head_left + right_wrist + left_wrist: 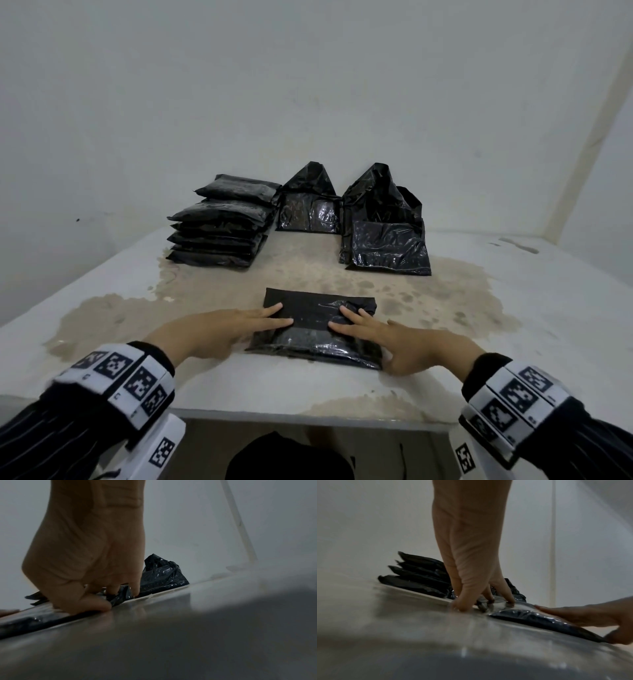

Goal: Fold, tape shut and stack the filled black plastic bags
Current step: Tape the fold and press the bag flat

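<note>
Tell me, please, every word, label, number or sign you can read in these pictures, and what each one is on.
No readable words, brands or numbers in any view.
Wrist bands: black-and-white square code markers, with tiny characters beneath them too small to read.
Black bag under the hands: glossy and plain, no print visible.
Stack of bags: no labels visible.
Open bags at the back: only glare on the plastic.

Glossy black bags (318, 329), white table (534, 308) stained brown, pinstriped black sleeves (51, 435)
</note>
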